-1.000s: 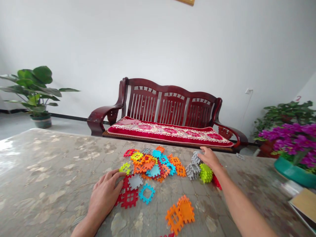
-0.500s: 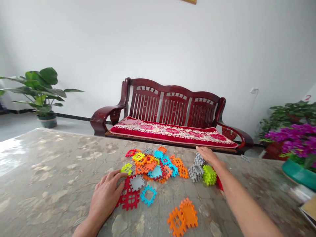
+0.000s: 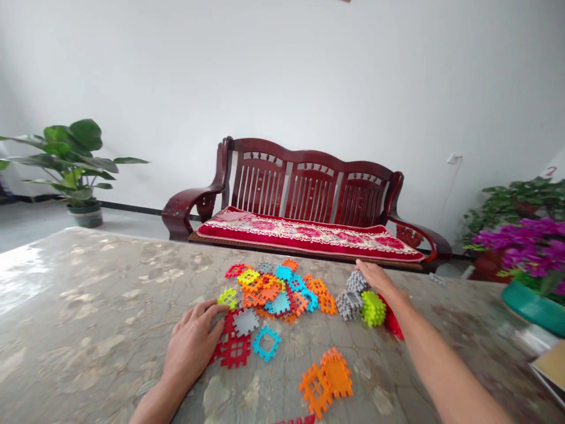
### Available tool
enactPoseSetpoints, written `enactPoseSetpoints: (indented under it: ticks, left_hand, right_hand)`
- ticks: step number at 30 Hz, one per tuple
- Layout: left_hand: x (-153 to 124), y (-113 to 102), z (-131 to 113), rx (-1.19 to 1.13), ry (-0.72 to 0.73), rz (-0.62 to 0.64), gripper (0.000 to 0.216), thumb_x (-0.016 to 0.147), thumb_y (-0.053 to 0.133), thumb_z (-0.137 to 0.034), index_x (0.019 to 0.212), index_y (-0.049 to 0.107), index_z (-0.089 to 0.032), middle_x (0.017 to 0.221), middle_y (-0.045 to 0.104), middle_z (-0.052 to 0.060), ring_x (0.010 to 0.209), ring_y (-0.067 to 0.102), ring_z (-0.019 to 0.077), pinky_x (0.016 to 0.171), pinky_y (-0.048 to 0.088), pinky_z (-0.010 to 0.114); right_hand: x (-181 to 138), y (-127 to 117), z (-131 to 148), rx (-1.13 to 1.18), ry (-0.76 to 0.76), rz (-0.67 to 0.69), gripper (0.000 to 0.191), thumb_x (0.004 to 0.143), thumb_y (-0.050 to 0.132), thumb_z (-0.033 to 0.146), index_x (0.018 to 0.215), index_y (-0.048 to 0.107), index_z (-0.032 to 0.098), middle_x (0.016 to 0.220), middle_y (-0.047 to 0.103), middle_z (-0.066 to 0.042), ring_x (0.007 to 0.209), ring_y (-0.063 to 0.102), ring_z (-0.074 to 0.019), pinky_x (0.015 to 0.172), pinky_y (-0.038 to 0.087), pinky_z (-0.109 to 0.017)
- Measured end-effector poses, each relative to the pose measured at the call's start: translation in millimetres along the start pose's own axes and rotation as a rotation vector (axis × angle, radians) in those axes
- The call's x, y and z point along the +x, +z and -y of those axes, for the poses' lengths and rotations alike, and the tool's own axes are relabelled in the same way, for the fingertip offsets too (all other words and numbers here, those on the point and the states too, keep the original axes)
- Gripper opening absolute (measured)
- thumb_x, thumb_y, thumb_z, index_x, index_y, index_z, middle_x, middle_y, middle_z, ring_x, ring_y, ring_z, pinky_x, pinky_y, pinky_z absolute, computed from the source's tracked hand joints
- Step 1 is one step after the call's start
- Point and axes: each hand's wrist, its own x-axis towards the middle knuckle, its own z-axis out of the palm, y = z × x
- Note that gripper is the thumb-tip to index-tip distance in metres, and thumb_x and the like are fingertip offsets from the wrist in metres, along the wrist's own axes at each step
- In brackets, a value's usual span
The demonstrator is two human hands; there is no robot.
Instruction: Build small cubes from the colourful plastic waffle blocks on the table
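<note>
A pile of flat interlocking plastic tiles [image 3: 278, 291] in orange, blue, red, yellow and grey lies mid-table. My left hand [image 3: 192, 344] rests flat with fingers spread on a red tile piece [image 3: 233, 350], fingertips next to a grey tile [image 3: 245, 321]. A blue frame tile [image 3: 265, 342] lies beside it. My right hand [image 3: 375, 278] reaches out, fingers extended over a grey tile cube [image 3: 356, 281]. A second grey cube [image 3: 348, 304] and a green cube [image 3: 373, 308] sit just below that hand. A red piece [image 3: 392, 323] shows beside my forearm.
Joined orange tiles [image 3: 326, 381] lie near the front of the patterned table [image 3: 88, 318]. Purple flowers in a green pot [image 3: 529, 277] and a book [image 3: 549, 368] sit at right. A wooden bench [image 3: 304, 218] stands behind, a leafy plant [image 3: 70, 171] at left.
My right hand has stretched slightly farther over the far grey cube. My left hand stays on the red tile. The view has shifted a little.
</note>
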Motion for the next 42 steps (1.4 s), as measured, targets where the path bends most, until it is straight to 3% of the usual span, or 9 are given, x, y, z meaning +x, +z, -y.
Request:
enactPoseSetpoints:
  ticks: [7, 11, 16, 20, 25, 30, 34, 37, 42]
  left_hand:
    - [-2, -4, -6, -0.003, -0.001, -0.016, 0.033, 0.087, 0.045, -0.032, 0.11, 0.069, -0.035, 0.129, 0.06, 0.0, 0.119, 0.052, 0.0225, 0.101, 0.038, 0.038]
    - [-4, -10, -12, -0.002, -0.012, -0.003, 0.033, 0.088, 0.044, -0.03, 0.109, 0.069, -0.033, 0.13, 0.06, 0.001, 0.12, 0.051, 0.0233, 0.1, 0.038, 0.039]
    - [-5, -13, -15, -0.021, -0.022, 0.001, 0.034, 0.088, 0.043, -0.029, 0.109, 0.07, -0.033, 0.131, 0.06, 0.001, 0.119, 0.052, 0.0235, 0.099, 0.038, 0.039]
    - [-5, -13, -15, -0.053, -0.008, 0.003, 0.033, 0.088, 0.044, -0.029, 0.109, 0.07, -0.031, 0.129, 0.061, 0.002, 0.118, 0.052, 0.023, 0.098, 0.038, 0.039]
    - [-4, -13, -17, -0.097, -0.015, -0.023, 0.033, 0.087, 0.045, -0.026, 0.11, 0.069, -0.028, 0.124, 0.063, 0.003, 0.114, 0.055, 0.0209, 0.098, 0.04, 0.037]
    - [-9, -18, -23, -0.077, 0.041, -0.152, 0.032, 0.091, 0.044, -0.028, 0.111, 0.068, -0.028, 0.122, 0.064, 0.005, 0.113, 0.056, 0.0207, 0.1, 0.041, 0.038]
    - [-24, -22, -49, -0.08, 0.319, -0.198, 0.029, 0.09, 0.049, -0.028, 0.111, 0.068, -0.03, 0.124, 0.063, 0.005, 0.121, 0.05, 0.024, 0.106, 0.036, 0.045]
    - [-47, -20, -79, -0.145, 0.538, -0.059, 0.03, 0.088, 0.052, -0.031, 0.115, 0.066, -0.033, 0.132, 0.059, 0.002, 0.127, 0.045, 0.0246, 0.11, 0.033, 0.047]
    - [-90, -9, -116, -0.148, 0.816, 0.246, 0.063, 0.077, 0.059, -0.06, 0.135, 0.05, -0.038, 0.152, 0.038, 0.002, 0.143, 0.023, 0.0309, 0.117, 0.016, 0.056]
  right_hand:
    - [-13, -10, 15, -0.017, 0.009, -0.101, 0.051, 0.094, 0.027, 0.043, 0.101, 0.071, 0.019, 0.114, 0.069, -0.012, 0.113, 0.058, -0.0249, 0.099, 0.038, -0.033]
    - [-38, 2, 52, 0.084, -0.186, -0.2, 0.05, 0.095, 0.025, 0.041, 0.105, 0.069, 0.021, 0.113, 0.068, -0.008, 0.111, 0.058, -0.0211, 0.099, 0.04, -0.031]
    - [-80, 44, 116, 0.104, -0.441, -0.033, 0.043, 0.095, 0.032, 0.037, 0.117, 0.064, 0.019, 0.121, 0.065, -0.008, 0.115, 0.056, -0.0188, 0.104, 0.038, -0.034]
    - [-104, 77, 147, -0.015, -0.435, 0.081, 0.043, 0.097, 0.034, 0.038, 0.129, 0.058, 0.021, 0.135, 0.057, -0.008, 0.127, 0.048, -0.0189, 0.109, 0.033, -0.036]
    - [-133, 97, 165, -0.097, -0.478, 0.095, 0.039, 0.098, 0.035, 0.036, 0.123, 0.063, 0.025, 0.136, 0.056, -0.007, 0.127, 0.048, -0.022, 0.108, 0.034, -0.041]
    - [-157, 92, 157, 0.065, -0.402, -0.049, 0.044, 0.098, 0.031, 0.04, 0.124, 0.062, 0.023, 0.131, 0.06, -0.007, 0.123, 0.051, -0.0211, 0.108, 0.036, -0.039]
    - [-171, 87, 126, 0.148, -0.296, -0.216, 0.046, 0.096, 0.031, 0.043, 0.121, 0.063, 0.021, 0.126, 0.062, -0.009, 0.121, 0.052, -0.0239, 0.107, 0.037, -0.043]
    - [-181, 90, 104, 0.227, -0.265, -0.251, 0.046, 0.095, 0.032, 0.045, 0.12, 0.064, 0.023, 0.123, 0.063, -0.008, 0.119, 0.053, -0.0241, 0.106, 0.037, -0.043]
    - [-183, 101, 97, 0.511, -0.177, -0.268, 0.05, 0.091, 0.036, 0.054, 0.114, 0.067, 0.023, 0.12, 0.065, -0.009, 0.116, 0.055, -0.0249, 0.106, 0.037, -0.046]
